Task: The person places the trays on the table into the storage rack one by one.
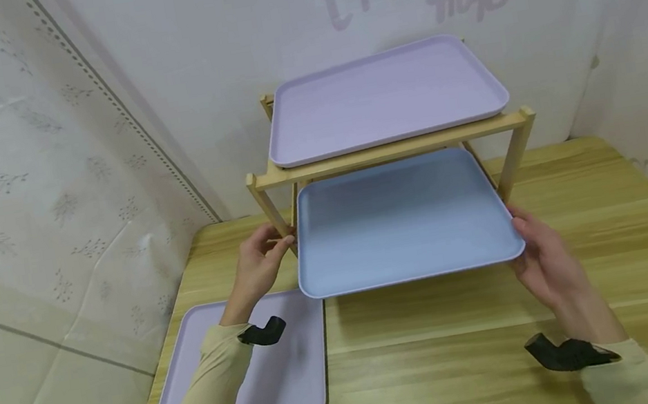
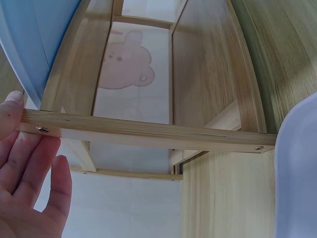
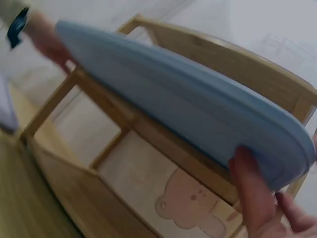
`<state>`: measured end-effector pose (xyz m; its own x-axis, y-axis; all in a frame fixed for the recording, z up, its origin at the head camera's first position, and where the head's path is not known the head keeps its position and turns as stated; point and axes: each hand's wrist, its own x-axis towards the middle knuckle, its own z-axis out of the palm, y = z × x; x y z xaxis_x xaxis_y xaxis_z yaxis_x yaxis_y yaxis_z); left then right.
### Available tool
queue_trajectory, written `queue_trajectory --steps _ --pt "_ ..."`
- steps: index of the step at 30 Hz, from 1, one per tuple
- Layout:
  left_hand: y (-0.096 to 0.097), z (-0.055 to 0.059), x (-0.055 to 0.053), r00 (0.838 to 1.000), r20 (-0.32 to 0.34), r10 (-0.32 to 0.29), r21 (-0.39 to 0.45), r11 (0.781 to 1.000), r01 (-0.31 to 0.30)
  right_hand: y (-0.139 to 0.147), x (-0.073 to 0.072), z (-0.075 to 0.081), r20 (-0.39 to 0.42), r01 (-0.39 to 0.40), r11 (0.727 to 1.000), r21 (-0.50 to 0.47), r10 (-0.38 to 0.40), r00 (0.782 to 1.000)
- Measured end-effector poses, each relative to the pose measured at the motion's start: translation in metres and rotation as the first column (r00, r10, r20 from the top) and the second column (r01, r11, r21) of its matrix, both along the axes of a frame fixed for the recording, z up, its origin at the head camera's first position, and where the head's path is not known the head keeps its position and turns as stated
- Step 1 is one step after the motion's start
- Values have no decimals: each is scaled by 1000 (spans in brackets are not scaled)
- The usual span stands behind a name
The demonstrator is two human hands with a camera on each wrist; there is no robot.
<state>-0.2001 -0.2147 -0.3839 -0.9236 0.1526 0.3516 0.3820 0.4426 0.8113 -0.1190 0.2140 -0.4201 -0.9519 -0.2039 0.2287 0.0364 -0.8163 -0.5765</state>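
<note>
A blue tray (image 1: 402,218) sits partway in the middle level of a wooden rack (image 1: 392,152), its front edge jutting out past the posts. My right hand (image 1: 549,262) grips the tray's right edge near the front corner; in the right wrist view a finger (image 3: 250,183) presses its underside. At the other side, my left hand (image 1: 258,264) holds the rack's front left post, with the thumb (image 2: 11,111) on one face and fingers behind it. That hand is close beside the blue tray's left edge. A lilac tray (image 1: 384,99) rests on the rack's top level.
Another lilac tray (image 1: 287,375) lies on the wood-grain table (image 1: 424,368) at the left, beneath my left forearm. Pale curtains or sheets (image 1: 183,55) hang behind and beside the table. Below the blue tray the rack has a lower wooden shelf (image 2: 205,59).
</note>
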Motion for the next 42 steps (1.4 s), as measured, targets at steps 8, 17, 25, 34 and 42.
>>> queue_trajectory --steps 8,17,25,34,42 --pt "0 1 1 1000 18 1 2 1000 -1 -8 19 0 -311 291 918 268 -203 928" --pt "5 13 8 999 44 6 -22 1000 -5 -15 26 1 -463 507 737 448 -293 836" --pt "11 28 18 999 39 0 -27 1000 1 -18 25 -6 -561 662 638 393 -403 723" --pt "1 1 1 999 41 25 -17 1000 -25 -23 28 -2 -630 772 242 587 -463 624" --pt "0 -1 -1 1000 -6 1 7 1000 -1 -31 21 0 -638 786 132 604 -511 576"
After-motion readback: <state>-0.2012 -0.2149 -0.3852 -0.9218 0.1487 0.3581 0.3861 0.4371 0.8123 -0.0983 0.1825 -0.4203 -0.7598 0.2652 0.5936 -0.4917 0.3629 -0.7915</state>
